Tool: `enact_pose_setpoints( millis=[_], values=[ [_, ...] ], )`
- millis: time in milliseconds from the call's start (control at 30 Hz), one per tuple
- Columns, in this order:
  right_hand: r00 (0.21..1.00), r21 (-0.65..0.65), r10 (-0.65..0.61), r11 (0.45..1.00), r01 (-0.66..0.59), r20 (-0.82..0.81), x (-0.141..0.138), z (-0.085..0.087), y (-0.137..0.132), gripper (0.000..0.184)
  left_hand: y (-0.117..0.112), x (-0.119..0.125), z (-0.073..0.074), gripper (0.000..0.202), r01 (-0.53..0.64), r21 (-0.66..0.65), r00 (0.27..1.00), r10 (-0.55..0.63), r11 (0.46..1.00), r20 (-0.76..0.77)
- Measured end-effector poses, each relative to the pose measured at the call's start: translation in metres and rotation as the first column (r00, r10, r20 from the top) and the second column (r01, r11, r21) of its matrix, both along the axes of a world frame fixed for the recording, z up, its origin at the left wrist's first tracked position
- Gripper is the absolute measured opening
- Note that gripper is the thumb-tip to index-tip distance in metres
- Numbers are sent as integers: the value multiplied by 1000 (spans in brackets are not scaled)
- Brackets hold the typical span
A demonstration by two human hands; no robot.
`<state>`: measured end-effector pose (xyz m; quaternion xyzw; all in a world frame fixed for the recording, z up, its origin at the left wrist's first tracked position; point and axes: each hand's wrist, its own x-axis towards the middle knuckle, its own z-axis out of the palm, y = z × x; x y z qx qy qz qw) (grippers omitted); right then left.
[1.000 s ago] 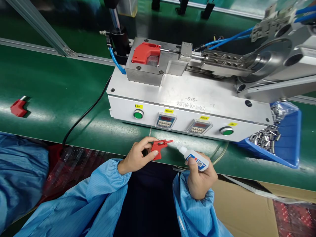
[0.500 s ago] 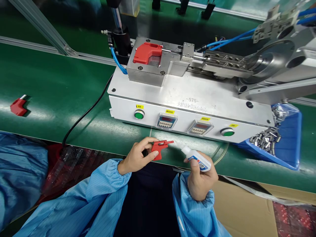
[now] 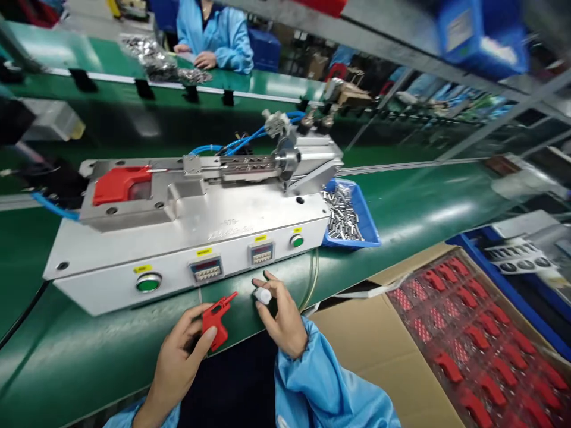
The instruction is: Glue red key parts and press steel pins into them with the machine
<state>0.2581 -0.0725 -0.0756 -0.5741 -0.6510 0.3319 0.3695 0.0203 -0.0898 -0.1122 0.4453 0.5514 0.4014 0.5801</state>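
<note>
My left hand [image 3: 178, 356] pinches a small red plastic part [image 3: 216, 321] above the near edge of the green belt. My right hand [image 3: 281, 315] is closed round a small white glue bottle [image 3: 263, 295], seen end-on, a little right of the red part. Both hands hover in front of a silver press machine [image 3: 187, 238] with green buttons and two counters. Another red part [image 3: 118, 184] sits in the machine's fixture at the upper left.
A blue tray of small metal pins [image 3: 348, 217] stands right of the machine. A cardboard box with rows of red parts [image 3: 473, 345] lies at the lower right. Across the far belt a person in a blue coat [image 3: 214, 32] works. Blue air hoses [image 3: 241, 142] run behind the machine.
My head has turned right and up, so the box of red parts and the far worker come into view. My right hand has tipped the bottle away from the red part.
</note>
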Motion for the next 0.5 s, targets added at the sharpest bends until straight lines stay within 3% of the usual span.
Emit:
enact_pose_setpoints(
  millis=[100,167,233,333,433,500],
  values=[
    [990,35,-19,999,15,139,12,10,-15,39,4,-7,-4,60,112,-86,994,-110,990,29],
    [982,77,-8,997,-6,186,31,29,-23,50,4,-8,-3,61,136,-99,991,-133,986,32],
    [977,141,-28,990,-3,213,60,55,-17,37,4,-4,-1,61,90,-87,996,-89,992,20],
    [945,243,-149,967,78,290,113,92,27,15,2,5,6,61,18,-60,1000,-18,998,14],
    [909,256,-256,951,176,328,149,119,90,21,1,11,11,61,9,-30,999,-8,1000,34],
    [911,272,-265,945,180,316,149,134,115,26,1,11,10,61,2,-20,999,-1,1000,48]
  ],
)
